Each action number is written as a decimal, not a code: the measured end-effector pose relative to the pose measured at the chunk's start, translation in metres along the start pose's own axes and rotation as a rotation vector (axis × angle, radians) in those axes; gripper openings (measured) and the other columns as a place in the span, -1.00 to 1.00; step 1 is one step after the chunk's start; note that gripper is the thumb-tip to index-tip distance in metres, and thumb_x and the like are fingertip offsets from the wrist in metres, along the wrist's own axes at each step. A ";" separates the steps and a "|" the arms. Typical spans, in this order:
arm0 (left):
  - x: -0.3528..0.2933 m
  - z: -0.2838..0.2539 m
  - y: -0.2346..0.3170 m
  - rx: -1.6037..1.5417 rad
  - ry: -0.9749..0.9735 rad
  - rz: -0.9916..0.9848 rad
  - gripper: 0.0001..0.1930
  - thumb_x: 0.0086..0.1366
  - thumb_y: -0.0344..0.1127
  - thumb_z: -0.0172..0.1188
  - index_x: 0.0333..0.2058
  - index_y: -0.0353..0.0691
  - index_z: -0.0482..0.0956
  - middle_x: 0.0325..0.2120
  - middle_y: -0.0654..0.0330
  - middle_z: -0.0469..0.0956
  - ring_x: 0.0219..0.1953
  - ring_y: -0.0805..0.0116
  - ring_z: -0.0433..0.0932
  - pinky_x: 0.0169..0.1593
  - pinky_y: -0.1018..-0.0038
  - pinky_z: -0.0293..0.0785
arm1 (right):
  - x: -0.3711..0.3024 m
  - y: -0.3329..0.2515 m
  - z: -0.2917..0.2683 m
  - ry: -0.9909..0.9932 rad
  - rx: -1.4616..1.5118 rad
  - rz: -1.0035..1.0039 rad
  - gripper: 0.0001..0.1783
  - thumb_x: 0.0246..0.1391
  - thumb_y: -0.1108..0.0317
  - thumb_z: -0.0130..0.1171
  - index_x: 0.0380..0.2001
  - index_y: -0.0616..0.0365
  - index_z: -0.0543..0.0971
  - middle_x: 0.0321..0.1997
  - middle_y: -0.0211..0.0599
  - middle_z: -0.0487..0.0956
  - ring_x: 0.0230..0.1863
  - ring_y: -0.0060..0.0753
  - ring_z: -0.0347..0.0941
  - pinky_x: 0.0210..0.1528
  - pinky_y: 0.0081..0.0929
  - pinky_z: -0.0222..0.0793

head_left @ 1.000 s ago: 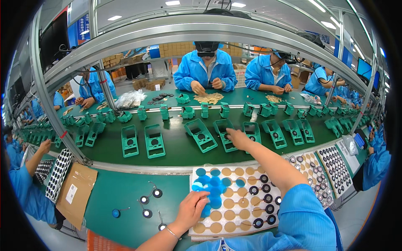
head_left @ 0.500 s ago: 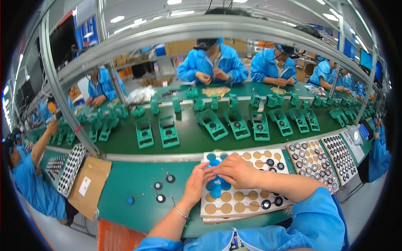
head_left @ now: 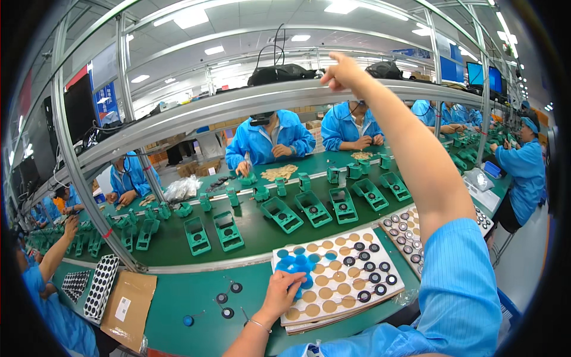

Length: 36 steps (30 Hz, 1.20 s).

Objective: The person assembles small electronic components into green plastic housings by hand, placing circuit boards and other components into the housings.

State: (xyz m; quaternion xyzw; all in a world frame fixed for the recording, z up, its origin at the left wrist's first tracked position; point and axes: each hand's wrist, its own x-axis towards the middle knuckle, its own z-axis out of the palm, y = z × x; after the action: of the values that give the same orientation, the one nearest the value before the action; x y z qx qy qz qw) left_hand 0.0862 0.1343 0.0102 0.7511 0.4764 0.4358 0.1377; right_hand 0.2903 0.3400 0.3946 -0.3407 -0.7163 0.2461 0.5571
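My left hand (head_left: 282,292) rests at the left side of a white foam tray (head_left: 351,304), its fingers drawn together at the edge of a cluster of blue film discs (head_left: 297,262). The tray has tan round recesses, and several small black round speakers (head_left: 370,266) with thin wires sit in its right part. Raised high in front of me, my right hand (head_left: 345,72) is level with the overhead metal rail (head_left: 238,102). Its index finger stretches out to the left, and nothing shows in it.
Loose black round parts (head_left: 227,312) and a blue one (head_left: 188,321) lie left of the tray. Beyond, green plastic housings (head_left: 228,231) line the belt. A cardboard piece (head_left: 128,306) is at left, another filled tray (head_left: 404,241) at right. Co-workers in blue (head_left: 270,141) sit opposite.
My right hand has left the blue film discs and risen up to the rail. The left hand stays at the discs. The view has tilted upward.
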 end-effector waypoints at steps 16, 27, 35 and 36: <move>0.004 -0.037 -0.010 0.083 0.459 -0.223 -0.93 0.11 -0.41 0.19 -0.40 -0.24 0.58 -0.49 0.19 0.49 -0.40 0.30 0.43 -0.30 0.49 0.36 | -0.268 0.077 0.080 -1.086 -0.217 -0.177 -0.41 0.08 0.30 0.07 0.18 0.11 0.18 -0.32 -0.15 0.56 -0.40 -0.19 0.51 -0.35 -0.38 0.40; -0.035 -0.088 -0.072 1.041 -0.289 -0.449 -0.70 -0.03 -0.32 0.22 -0.24 -0.08 0.56 -0.27 0.18 0.47 -0.15 0.10 0.34 -0.08 0.25 0.28 | -0.285 0.121 0.082 -1.150 -0.029 -0.092 -0.64 0.11 0.24 0.04 -0.03 0.10 0.46 -0.21 -0.15 0.56 -0.25 -0.16 0.50 -0.17 -0.37 0.39; -0.016 -0.102 -0.075 0.876 -0.393 -0.531 -0.64 -0.16 -0.25 0.28 -0.29 -0.14 0.55 -0.25 0.11 0.43 -0.12 0.13 0.34 -0.03 0.28 0.29 | -0.278 0.144 0.104 -1.093 0.251 0.170 -0.65 0.14 0.27 0.03 -0.03 0.17 0.44 -0.28 -0.35 0.53 -0.37 -0.61 0.47 -0.27 -0.58 0.40; -0.014 -0.102 -0.075 0.903 -0.413 -0.493 -0.70 -0.11 -0.27 0.23 -0.31 -0.17 0.55 -0.28 0.09 0.47 -0.14 0.11 0.39 -0.04 0.27 0.32 | -0.279 0.147 0.105 -1.099 0.279 0.199 -0.65 0.14 0.27 0.03 -0.03 0.17 0.44 -0.28 -0.35 0.53 -0.37 -0.61 0.47 -0.27 -0.58 0.40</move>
State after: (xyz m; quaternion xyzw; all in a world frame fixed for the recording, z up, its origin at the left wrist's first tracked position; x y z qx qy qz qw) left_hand -0.0413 0.1391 0.0155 0.6715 0.7408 -0.0133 -0.0095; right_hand 0.2611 0.2254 0.0841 -0.1516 -0.8257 0.5305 0.1170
